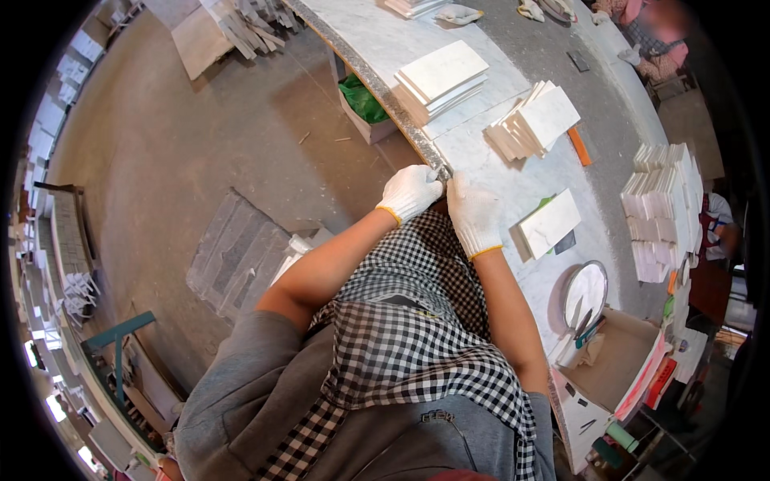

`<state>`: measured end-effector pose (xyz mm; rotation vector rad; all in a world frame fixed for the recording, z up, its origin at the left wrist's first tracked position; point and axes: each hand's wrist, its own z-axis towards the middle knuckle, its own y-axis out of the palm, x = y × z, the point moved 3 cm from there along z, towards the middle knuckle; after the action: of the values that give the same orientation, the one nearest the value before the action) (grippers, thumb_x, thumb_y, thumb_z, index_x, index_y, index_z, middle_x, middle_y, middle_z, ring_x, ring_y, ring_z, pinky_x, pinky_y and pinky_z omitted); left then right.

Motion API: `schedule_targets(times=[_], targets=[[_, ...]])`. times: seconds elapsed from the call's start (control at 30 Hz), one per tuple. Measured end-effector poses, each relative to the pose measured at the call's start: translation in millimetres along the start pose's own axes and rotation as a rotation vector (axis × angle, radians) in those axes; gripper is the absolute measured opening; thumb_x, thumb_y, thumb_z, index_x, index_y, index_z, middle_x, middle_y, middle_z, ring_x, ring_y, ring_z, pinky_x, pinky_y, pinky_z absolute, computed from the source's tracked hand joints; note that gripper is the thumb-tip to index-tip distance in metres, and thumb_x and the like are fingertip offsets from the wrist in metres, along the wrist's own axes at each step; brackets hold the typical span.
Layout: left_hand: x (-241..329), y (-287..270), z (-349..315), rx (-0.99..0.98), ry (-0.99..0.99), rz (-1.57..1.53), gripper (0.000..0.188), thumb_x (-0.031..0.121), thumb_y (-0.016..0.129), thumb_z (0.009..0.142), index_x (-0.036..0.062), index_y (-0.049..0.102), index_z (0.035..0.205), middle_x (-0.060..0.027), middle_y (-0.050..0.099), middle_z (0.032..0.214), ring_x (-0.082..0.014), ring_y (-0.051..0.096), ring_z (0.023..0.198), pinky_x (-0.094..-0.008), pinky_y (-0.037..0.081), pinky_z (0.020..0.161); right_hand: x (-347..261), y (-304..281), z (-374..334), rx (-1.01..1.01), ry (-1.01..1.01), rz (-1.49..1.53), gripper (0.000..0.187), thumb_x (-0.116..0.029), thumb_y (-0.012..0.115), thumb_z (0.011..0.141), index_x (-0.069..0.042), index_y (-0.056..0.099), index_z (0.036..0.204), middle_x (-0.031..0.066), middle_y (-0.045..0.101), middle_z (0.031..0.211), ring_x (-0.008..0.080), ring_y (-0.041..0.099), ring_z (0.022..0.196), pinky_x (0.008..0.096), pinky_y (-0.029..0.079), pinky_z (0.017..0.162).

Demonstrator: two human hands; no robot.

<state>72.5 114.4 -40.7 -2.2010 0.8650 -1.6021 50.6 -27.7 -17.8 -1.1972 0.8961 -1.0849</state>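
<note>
My left hand (412, 192) and my right hand (475, 213), both in white knit gloves with yellow cuffs, meet at the edge of the worktable (481, 178), close to my body. Both have their fingers curled in. Something small and dark shows between the fingertips, but I cannot make out what it is or which hand grips it. Right of my right hand, a white marble-look tile (552, 223) lies raised on a green and a grey piece. Further up the table are a fanned stack of tiles (536, 120) and a neater tile stack (443, 70).
A round dish of white paste (585, 293) with a spatula stands near a cardboard box (626, 357). Tall tile stacks (659, 210) line the right side, and an orange block (579, 147) lies by the fanned tiles. Another person (654, 40) works across the table.
</note>
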Motion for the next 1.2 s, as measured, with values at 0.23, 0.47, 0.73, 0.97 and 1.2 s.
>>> schedule_targets(times=[0.23, 0.47, 0.73, 0.97, 1.2], targets=[[-3, 5, 4, -0.049, -0.081, -0.043, 0.035, 0.033, 0.060, 0.083, 0.0022, 0.074, 0.093, -0.0253, 0.072, 0.097, -0.0424, 0.069, 0.091, -0.0476, 0.055, 0.081, -8, -4, 1, 0.123, -0.142, -0.105, 0.004, -0.017, 0.059, 0.087, -0.014, 0.058, 0.085, 0.0051, 0.067, 0.069, 0.0242, 0.068, 0.062, 0.0396, 0.053, 0.054], [-16, 11, 11, -0.026, 0.004, -0.090, 0.046, 0.043, 0.061, 0.087, -0.0017, 0.071, 0.089, -0.0266, 0.069, 0.088, -0.0400, 0.068, 0.082, -0.0443, 0.053, 0.078, -13, -1, -2, 0.144, -0.123, -0.121, 0.003, -0.015, 0.059, 0.086, -0.013, 0.058, 0.087, 0.0047, 0.067, 0.070, 0.0225, 0.069, 0.066, 0.0384, 0.054, 0.054], [-5, 1, 5, -0.083, -0.039, -0.070, 0.044, 0.041, 0.061, 0.089, -0.0016, 0.073, 0.096, -0.0279, 0.071, 0.097, -0.0416, 0.070, 0.092, -0.0446, 0.054, 0.083, -16, 3, -1, 0.125, -0.154, -0.075, 0.002, -0.011, 0.058, 0.086, -0.010, 0.059, 0.085, 0.0080, 0.067, 0.071, 0.0261, 0.069, 0.064, 0.0409, 0.055, 0.056], [-12, 3, 6, -0.070, 0.044, -0.075, 0.045, 0.040, 0.060, 0.091, -0.0034, 0.072, 0.094, -0.0288, 0.070, 0.094, -0.0410, 0.070, 0.088, -0.0455, 0.053, 0.081, -22, -3, 2, 0.030, -0.171, -0.016, 0.005, -0.011, 0.058, 0.088, -0.008, 0.062, 0.088, 0.0120, 0.070, 0.077, 0.0296, 0.072, 0.071, 0.0426, 0.057, 0.061], [-23, 12, -4, -0.065, -0.007, -0.136, 0.047, 0.042, 0.063, 0.087, -0.0046, 0.068, 0.083, -0.0260, 0.067, 0.083, -0.0352, 0.066, 0.076, -0.0439, 0.052, 0.075, -15, 6, 1, 0.004, -0.128, -0.010, 0.006, -0.012, 0.057, 0.090, -0.008, 0.061, 0.090, 0.0125, 0.071, 0.079, 0.0304, 0.073, 0.072, 0.0426, 0.057, 0.062]])
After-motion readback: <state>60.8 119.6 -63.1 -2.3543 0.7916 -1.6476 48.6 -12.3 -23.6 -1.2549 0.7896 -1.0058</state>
